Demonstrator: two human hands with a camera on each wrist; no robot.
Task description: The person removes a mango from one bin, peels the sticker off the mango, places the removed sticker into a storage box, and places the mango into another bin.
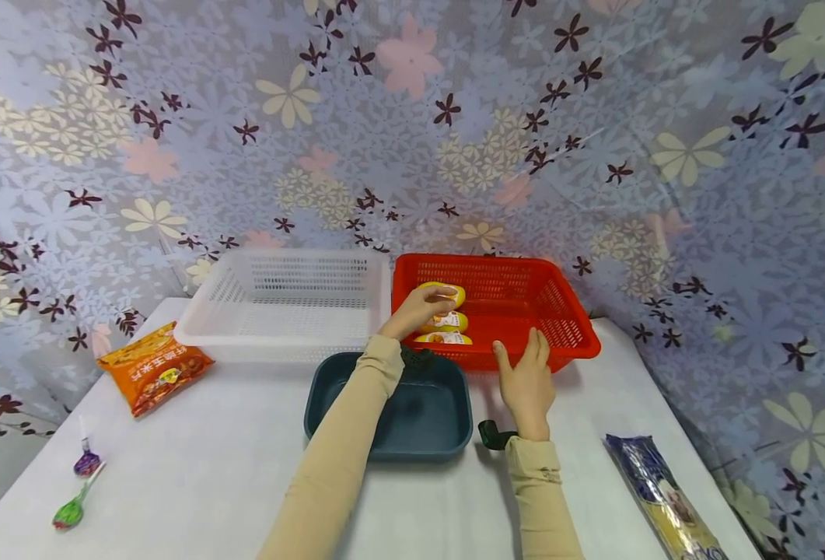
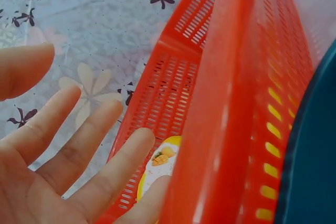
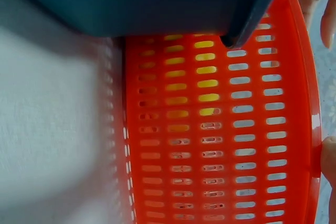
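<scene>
My left hand (image 1: 417,309) reaches over the left end of a red basket (image 1: 517,268), right at several yellow oval packs (image 1: 454,321). In the left wrist view its fingers (image 2: 97,148) are spread, with nothing between them. One pack (image 2: 161,161) shows behind those fingertips, its white label picturing orange fruit. My right hand (image 1: 529,381) is at the basket's front wall, fingers extended upward and thumb apart, holding nothing. In the right wrist view a fingertip (image 3: 329,156) overlaps the basket's rim. Through the basket's slots, the packs show as yellow patches.
A dark blue tub (image 1: 419,451) stands in front, under my left forearm. Left of the basket is a white basket (image 1: 209,340). An orange snack bag (image 1: 160,365) and two lollipops (image 1: 69,513) lie at left. A long blue-and-yellow packet (image 1: 667,502) lies at right.
</scene>
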